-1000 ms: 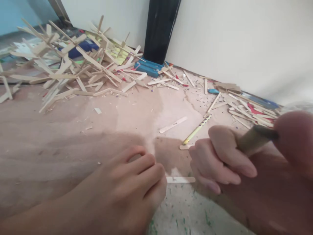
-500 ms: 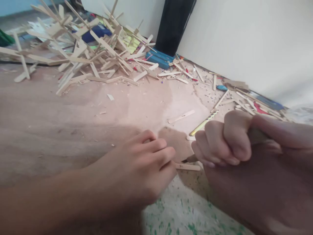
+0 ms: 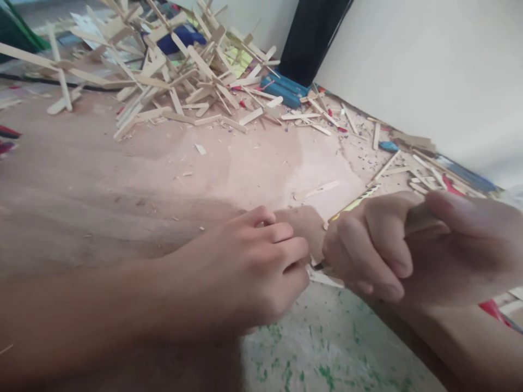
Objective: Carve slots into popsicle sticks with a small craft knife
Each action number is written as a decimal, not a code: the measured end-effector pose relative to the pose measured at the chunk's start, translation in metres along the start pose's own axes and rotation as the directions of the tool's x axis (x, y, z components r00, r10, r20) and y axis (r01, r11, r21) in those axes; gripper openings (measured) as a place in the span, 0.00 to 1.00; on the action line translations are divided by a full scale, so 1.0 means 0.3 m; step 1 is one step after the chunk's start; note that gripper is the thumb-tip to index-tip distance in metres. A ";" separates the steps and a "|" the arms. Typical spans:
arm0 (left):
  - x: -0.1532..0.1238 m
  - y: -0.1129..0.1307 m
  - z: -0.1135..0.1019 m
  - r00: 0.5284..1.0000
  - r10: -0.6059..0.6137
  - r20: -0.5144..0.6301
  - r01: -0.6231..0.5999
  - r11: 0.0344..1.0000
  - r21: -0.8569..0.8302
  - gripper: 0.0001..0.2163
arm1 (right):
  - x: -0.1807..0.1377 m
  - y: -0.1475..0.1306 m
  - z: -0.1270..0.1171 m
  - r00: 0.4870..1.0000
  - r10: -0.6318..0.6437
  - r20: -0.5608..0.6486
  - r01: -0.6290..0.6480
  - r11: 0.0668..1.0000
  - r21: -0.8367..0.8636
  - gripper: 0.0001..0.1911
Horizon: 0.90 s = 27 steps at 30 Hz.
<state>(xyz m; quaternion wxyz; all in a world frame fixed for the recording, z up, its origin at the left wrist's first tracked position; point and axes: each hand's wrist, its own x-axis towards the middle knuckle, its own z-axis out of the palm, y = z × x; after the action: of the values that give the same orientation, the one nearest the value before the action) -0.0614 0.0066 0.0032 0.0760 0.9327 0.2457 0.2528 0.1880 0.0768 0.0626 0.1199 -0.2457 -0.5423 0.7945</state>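
Pale, flat wooden craft stick (image 3: 327,279) lies on the pinkish-brown wooden worktop (image 3: 245,163), on the wearer's side of the glossy black post (image 3: 312,43). Left of the post spreads a tangled heap of pale wooden sticks (image 3: 204,90). Nearer than the post, the left hand (image 3: 261,261) curls over the stick's end; whether its grip pinches or only presses, I cannot tell. The post stands in a ribbed blue base (image 3: 286,90) before an off-white panel (image 3: 425,65). Nearer and right of it, the right hand's (image 3: 368,250) grip is clenched round a brownish-handled tool (image 3: 423,215), dark tip by the stick. Yellow pencil (image 3: 355,204) beyond; its printing is too blurred to read.
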 end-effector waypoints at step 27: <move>-0.006 0.001 0.006 1.000 0.020 0.015 -0.020 0.999 0.036 0.14 | -0.057 0.099 0.132 0.900 -0.159 -0.405 0.233 0.962 0.139 0.28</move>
<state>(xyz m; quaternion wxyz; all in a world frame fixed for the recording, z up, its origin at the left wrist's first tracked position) -0.0617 0.0054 0.0010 0.0582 0.9381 0.2404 0.2424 0.1841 0.0259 0.0513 0.3273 -0.3306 -0.4537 0.7601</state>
